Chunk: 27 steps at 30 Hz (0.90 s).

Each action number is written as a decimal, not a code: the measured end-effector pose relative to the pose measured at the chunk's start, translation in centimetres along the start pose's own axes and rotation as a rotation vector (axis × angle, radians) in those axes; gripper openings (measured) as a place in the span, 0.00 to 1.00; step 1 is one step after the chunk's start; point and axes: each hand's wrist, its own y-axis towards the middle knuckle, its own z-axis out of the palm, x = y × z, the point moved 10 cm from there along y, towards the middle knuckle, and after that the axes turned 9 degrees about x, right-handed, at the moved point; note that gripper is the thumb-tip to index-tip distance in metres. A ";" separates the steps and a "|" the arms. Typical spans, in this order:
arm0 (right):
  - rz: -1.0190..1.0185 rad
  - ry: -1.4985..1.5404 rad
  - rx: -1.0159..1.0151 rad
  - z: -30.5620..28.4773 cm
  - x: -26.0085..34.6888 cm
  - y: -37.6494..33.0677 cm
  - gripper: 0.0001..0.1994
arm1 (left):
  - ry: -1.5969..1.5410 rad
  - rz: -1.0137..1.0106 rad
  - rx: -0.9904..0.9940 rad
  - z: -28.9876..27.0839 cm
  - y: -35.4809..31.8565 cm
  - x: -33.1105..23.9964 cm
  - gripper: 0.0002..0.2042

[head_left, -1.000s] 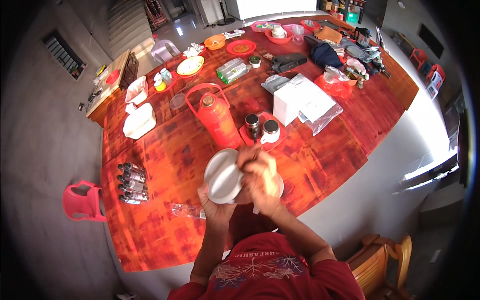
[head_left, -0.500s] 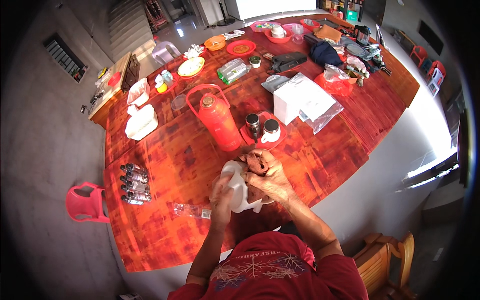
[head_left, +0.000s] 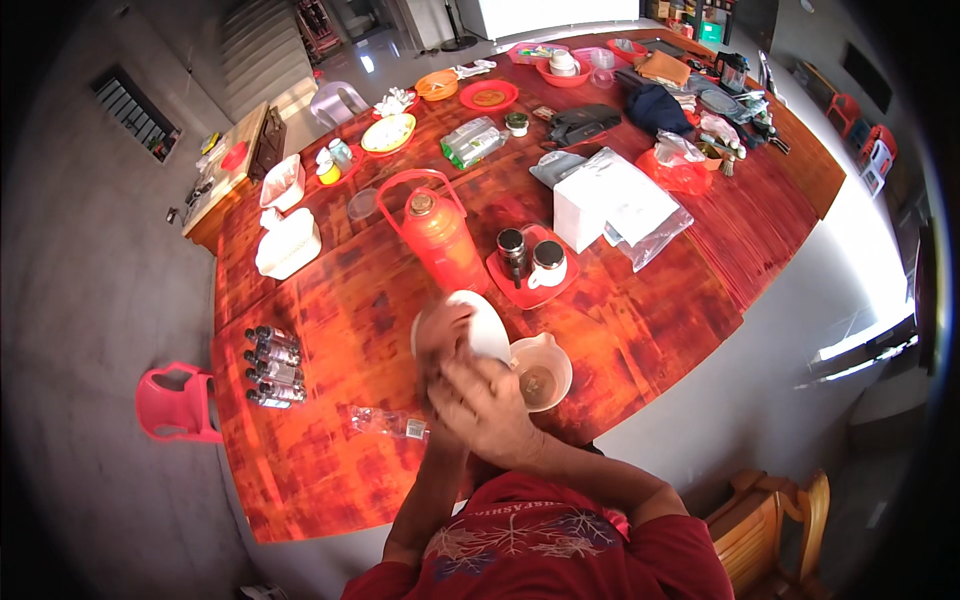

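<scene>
My left hand [head_left: 440, 340] is smeared by motion in front of a white rounded dish [head_left: 488, 328]; whether it grips the dish cannot be made out. Crossing over it, my right hand [head_left: 487, 400] has its fingers bent round the left hand's side, and anything inside them is hidden. Beside the right hand stands a pale, translucent bowl with a spout [head_left: 541, 375], with a little brownish stuff at its bottom. The brown cloth does not show clearly. A red thermos flask [head_left: 440, 240] stands just beyond the hands.
Right of the flask, a red tray [head_left: 522, 290] bears a black cup and a white mug. Several small dark-capped bottles [head_left: 275, 365] lie at the left, near a clear plastic wrapper [head_left: 385, 421]. Farther back are a white box [head_left: 585, 205], a white basket [head_left: 288, 245] and a red plate [head_left: 489, 96].
My right hand has moved left and down across my left hand. The brown cloth it held is no longer distinct. The spouted bowl and the white dish now show apart.
</scene>
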 end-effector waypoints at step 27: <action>0.581 1.142 0.091 6.8 -5.1 -7.3 0.14 | -3.639 -1.009 0.334 12.5 -5.5 -3.2 0.21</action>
